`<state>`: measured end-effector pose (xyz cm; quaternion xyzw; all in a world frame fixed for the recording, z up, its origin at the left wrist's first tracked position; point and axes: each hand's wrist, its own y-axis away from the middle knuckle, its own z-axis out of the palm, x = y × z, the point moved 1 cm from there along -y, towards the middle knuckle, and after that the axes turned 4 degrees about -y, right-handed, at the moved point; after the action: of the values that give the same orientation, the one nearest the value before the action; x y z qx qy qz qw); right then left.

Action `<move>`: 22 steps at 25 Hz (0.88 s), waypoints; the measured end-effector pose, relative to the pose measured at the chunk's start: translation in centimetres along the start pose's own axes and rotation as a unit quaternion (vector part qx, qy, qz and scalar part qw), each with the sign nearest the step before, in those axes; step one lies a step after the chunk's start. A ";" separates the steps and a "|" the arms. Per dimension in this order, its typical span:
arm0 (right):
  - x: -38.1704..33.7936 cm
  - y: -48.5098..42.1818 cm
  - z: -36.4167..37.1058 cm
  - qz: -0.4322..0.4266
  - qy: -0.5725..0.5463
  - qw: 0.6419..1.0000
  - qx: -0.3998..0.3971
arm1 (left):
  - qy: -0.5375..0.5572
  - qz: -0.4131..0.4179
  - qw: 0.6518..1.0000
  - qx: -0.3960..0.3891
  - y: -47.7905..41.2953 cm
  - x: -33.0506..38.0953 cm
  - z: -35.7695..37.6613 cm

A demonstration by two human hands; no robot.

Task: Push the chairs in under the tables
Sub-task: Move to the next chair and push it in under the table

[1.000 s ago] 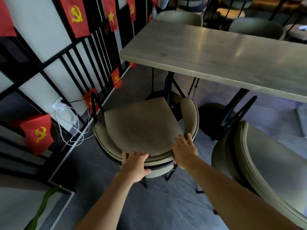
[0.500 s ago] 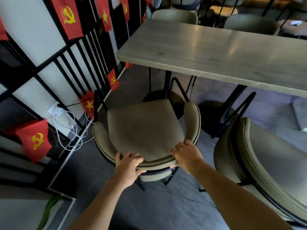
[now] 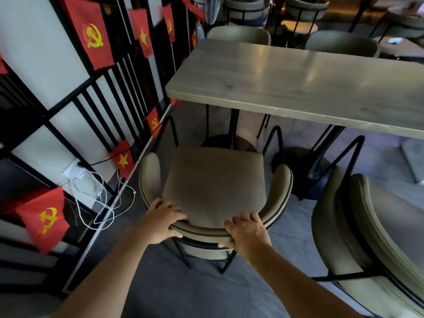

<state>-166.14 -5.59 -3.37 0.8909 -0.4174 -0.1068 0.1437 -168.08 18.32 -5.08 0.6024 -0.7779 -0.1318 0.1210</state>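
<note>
A beige padded chair (image 3: 213,180) with a curved backrest and black metal legs stands in front of a long grey wooden table (image 3: 298,81). Its seat faces the table and sits just short of the table's near edge. My left hand (image 3: 164,220) grips the left part of the backrest rim, fingers over the top. My right hand (image 3: 246,232) grips the rim's right part, thumb underneath. A second beige chair (image 3: 367,237) stands at the right, out from the table.
A black metal railing (image 3: 103,106) with red flags runs along the left, close to the chair's left side. White cables (image 3: 103,203) hang from a wall socket there. The table's black pedestal base (image 3: 231,138) is under the top. More chairs (image 3: 238,34) stand beyond the table.
The chair has turned to face the table squarely and moved slightly forward. Both hands shifted from resting on the rim to gripping it.
</note>
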 end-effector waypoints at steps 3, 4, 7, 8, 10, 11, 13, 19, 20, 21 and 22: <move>-0.3 -2.1 -0.4 0.005 -0.001 1.000 0.002 | -0.031 0.019 0.999 -0.018 -1.5 -2.2 -0.8; -0.4 -2.9 -0.5 0.009 -0.003 1.000 0.001 | -0.039 0.022 0.999 -0.023 -2.0 -2.8 -1.0; -0.2 -4.9 -0.9 0.024 -0.004 1.000 -0.010 | -0.057 0.022 0.998 -0.029 -3.6 -4.3 -1.9; -0.1 -5.5 -1.1 0.028 -0.005 1.000 -0.012 | -0.062 0.024 0.997 -0.030 -4.1 -4.7 -2.1; 0.0 -6.4 -1.4 0.038 -0.008 0.999 -0.009 | -0.073 0.029 0.997 -0.027 -5.0 -5.5 -2.6; 0.0 -7.0 -1.5 0.042 -0.010 0.999 -0.007 | -0.076 0.030 0.996 -0.024 -5.5 -6.0 -2.9; 0.1 -8.2 -1.7 0.047 -0.015 0.999 -0.005 | -0.079 0.027 0.996 -0.019 -6.4 -7.0 -3.1; 0.9 -10.4 -2.2 0.047 -0.018 0.999 0.006 | -0.079 0.020 0.997 0.011 -8.3 -8.2 -3.6; 1.0 -10.5 -2.2 0.046 -0.017 0.999 0.005 | -0.078 0.018 0.997 0.010 -8.4 -8.2 -3.6; 1.0 -10.5 -2.2 0.046 -0.016 0.999 0.004 | -0.077 0.015 0.997 0.011 -8.3 -8.2 -3.6; 1.0 -10.5 -2.2 0.047 -0.016 0.999 0.003 | -0.074 0.008 0.997 0.012 -8.2 -8.1 -3.7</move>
<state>-157.32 0.42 -4.98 0.8692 -0.4610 -0.1129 0.1388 -157.38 23.96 -4.78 0.5862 -0.7910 -0.1658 0.0574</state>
